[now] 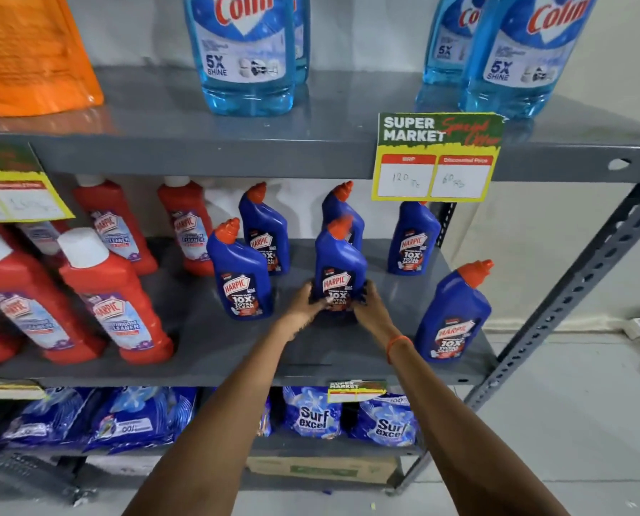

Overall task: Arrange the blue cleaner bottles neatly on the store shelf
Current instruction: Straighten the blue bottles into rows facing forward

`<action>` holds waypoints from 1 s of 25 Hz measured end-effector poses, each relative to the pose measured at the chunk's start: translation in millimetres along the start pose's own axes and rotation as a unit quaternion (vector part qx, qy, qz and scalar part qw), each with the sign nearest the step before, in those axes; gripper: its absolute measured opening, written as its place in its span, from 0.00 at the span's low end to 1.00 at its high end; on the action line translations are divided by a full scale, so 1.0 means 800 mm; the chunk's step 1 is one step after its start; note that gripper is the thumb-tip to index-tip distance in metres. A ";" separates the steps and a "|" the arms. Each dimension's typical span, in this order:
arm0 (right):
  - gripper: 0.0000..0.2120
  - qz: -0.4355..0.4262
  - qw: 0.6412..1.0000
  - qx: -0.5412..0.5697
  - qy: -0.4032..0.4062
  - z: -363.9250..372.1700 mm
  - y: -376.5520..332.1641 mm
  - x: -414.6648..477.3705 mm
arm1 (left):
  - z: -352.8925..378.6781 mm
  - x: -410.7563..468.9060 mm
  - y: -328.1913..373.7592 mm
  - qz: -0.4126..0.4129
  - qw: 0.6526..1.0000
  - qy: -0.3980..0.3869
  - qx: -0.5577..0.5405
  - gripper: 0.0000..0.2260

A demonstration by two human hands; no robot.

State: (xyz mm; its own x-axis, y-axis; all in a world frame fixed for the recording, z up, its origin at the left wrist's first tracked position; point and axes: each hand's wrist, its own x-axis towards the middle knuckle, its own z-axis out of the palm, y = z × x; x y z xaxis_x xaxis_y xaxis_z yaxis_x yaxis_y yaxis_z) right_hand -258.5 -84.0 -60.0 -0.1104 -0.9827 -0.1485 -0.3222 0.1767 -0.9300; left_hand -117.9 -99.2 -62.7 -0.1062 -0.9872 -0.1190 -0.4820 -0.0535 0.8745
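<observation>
Both hands, left (308,300) and right (367,304), clamped on centre blue bottle (338,268); next: align with left neighbour (242,275).

Held bottle (338,268) base: hidden behind left hand (307,303) and right hand (370,305).
Rear bottle (342,210), 12 o'clock of it: lower body covered.
Colin bottles (244,50): tops cut by upper edge.
Orange pack (32,54): cropped at 10 o'clock corner.
Price tag (435,178) handwriting: units illegible.
Left tag (17,202): blurred, unreadable.
</observation>
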 end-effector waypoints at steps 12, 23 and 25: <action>0.23 -0.070 0.997 -0.039 -0.001 -0.020 0.059 -0.100 | 0.027 -0.099 -0.033 0.061 0.998 -0.008 0.010 0.21; 0.21 -0.069 0.995 -0.030 0.069 -0.020 0.043 -0.125 | 0.029 -0.131 -0.022 0.065 0.998 -0.002 -0.004 0.26; 0.20 -0.144 0.970 0.008 0.194 -0.013 0.021 -0.143 | 0.024 -0.140 -0.012 0.079 0.996 0.026 -0.015 0.35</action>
State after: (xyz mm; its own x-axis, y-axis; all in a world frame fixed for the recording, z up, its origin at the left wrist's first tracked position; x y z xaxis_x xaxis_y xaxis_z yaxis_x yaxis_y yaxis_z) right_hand -261.5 32.1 -55.3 -0.3644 -0.8961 0.2534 -0.3779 -0.1064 -0.9197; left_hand -117.7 14.6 -67.0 -0.1325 -0.9901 0.0458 -0.4359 0.0997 0.8945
